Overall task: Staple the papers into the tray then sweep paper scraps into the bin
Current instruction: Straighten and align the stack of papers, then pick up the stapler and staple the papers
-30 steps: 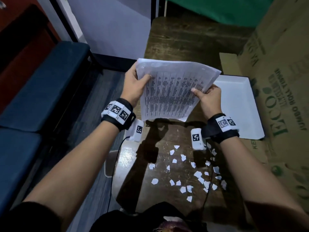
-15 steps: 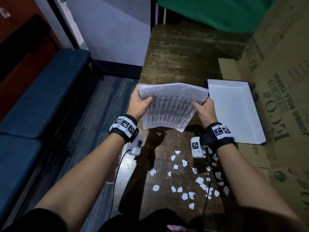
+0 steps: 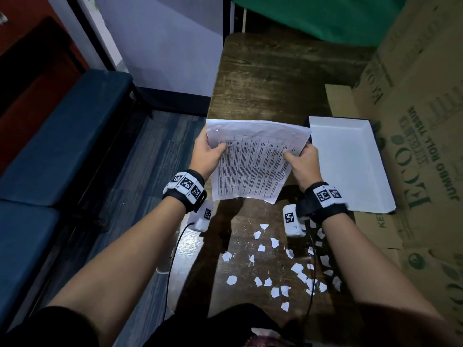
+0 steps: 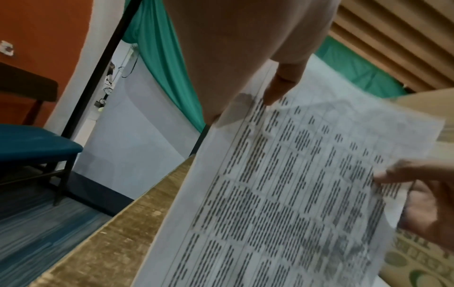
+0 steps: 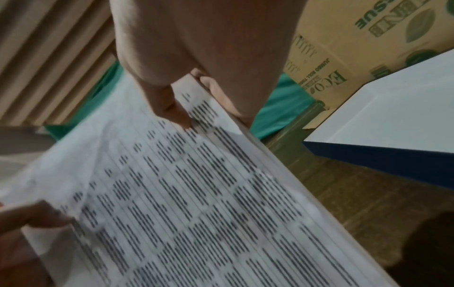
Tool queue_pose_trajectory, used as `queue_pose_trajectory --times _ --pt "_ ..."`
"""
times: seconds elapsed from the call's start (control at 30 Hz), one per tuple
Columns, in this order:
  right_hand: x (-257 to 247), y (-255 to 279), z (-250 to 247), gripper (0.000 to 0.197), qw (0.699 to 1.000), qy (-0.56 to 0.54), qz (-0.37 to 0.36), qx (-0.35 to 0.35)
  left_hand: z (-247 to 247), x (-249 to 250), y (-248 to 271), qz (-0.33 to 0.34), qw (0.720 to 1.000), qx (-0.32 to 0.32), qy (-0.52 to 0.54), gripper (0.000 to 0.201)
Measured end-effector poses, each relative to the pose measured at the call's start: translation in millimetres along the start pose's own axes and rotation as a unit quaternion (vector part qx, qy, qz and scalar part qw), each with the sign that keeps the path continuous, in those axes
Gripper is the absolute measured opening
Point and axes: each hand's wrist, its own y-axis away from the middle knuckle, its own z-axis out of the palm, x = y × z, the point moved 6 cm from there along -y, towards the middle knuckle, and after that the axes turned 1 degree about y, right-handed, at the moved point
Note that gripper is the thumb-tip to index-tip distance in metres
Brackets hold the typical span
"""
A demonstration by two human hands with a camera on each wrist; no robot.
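A stack of printed papers (image 3: 253, 161) hangs in the air above the dark wooden table (image 3: 270, 81), held by both hands. My left hand (image 3: 209, 154) pinches the left edge, thumb on the printed face. My right hand (image 3: 302, 159) pinches the right edge the same way. The wrist views show the papers (image 4: 282, 194) (image 5: 196, 194) close up, with my left thumb (image 4: 280, 87) and my right thumb (image 5: 169, 108) pressed on the text. A white tray (image 3: 350, 166) lies empty on the table just right of the papers. Several white paper scraps (image 3: 283, 266) lie scattered on the near part of the table.
Stacked cardboard boxes (image 3: 421, 146) wall off the right side behind the tray. A blue bench (image 3: 62, 146) stands on the floor to the left of the table. A green cloth (image 3: 313, 16) hangs beyond the table's far end.
Both hands have lowered the papers and turned them flatter, nearer the table and the tray's left rim. Each hand keeps its hold on its edge.
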Motion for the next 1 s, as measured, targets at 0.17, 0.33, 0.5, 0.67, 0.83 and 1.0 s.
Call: queue_pose_trajectory --times 0.17,0.33,0.5,0.67,0.83,1.0 --pt "9.5 2.4 -2.1 0.027 1.0 0.008 0.01 0.015 4.9 -7.2 4.7 -0.007 1.0 0.012 0.0 0.034" --pt "17.2 3.6 -5.6 0.023 1.0 0.008 0.015 0.009 6.0 -9.4 5.9 -0.004 1.0 0.016 -0.004 0.037" --pt "7.0 -1.2 -2.5 0.024 1.0 0.012 0.015 0.008 10.7 4.3 4.2 0.02 0.999 0.027 -0.01 0.031" --pt "-0.6 -3.7 -7.2 0.029 0.999 -0.007 -0.012 0.038 12.1 20.6 -0.9 0.071 0.996 0.044 0.024 0.032" --pt "43.0 3.2 1.5 0.02 0.998 0.04 0.058 -0.003 16.1 -6.5 1.6 0.032 0.998 0.057 -0.002 0.036" --pt "75.4 1.5 -38.7 0.035 0.98 0.161 0.101 -0.053 37.7 15.4 -21.6 0.061 0.998 -0.001 -0.025 0.035"
